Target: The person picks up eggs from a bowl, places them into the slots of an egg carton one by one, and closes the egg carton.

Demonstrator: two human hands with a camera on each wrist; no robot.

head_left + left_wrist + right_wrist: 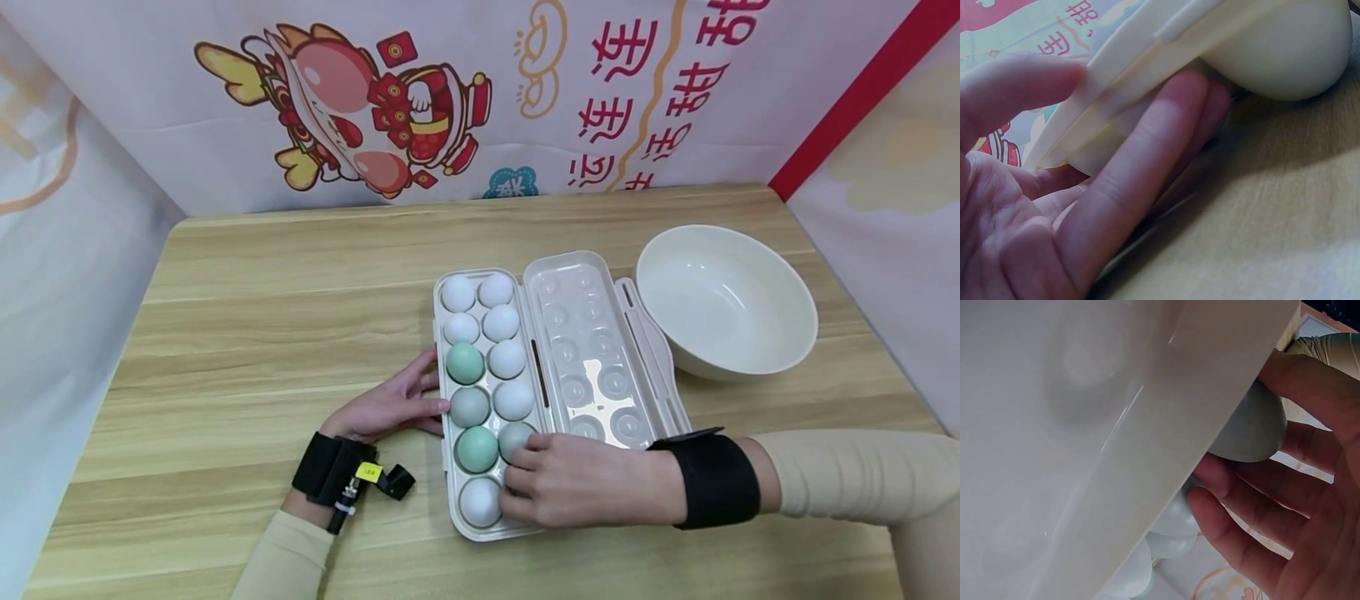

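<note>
An opened plastic egg box (442,450) lies on the table with two rows of eggs in its tray. Most are white; two are green eggs (465,363) and a couple are grey-green. My left hand (392,408) holds the tray's left side, thumb at the rim (1116,69) and fingers beneath it. Over the tray's near right corner, my right hand (573,479) covers the last cup. A grey-green egg (1254,428) sits between its thumb and fingers in the right wrist view; the lid hides part of that egg.
The box's clear lid (577,333) lies folded back to the right, with a handle strip (652,350) along its outer side. Beyond it stands a large white bowl (723,292). A printed cloth (480,150) hangs behind the wooden table (285,300).
</note>
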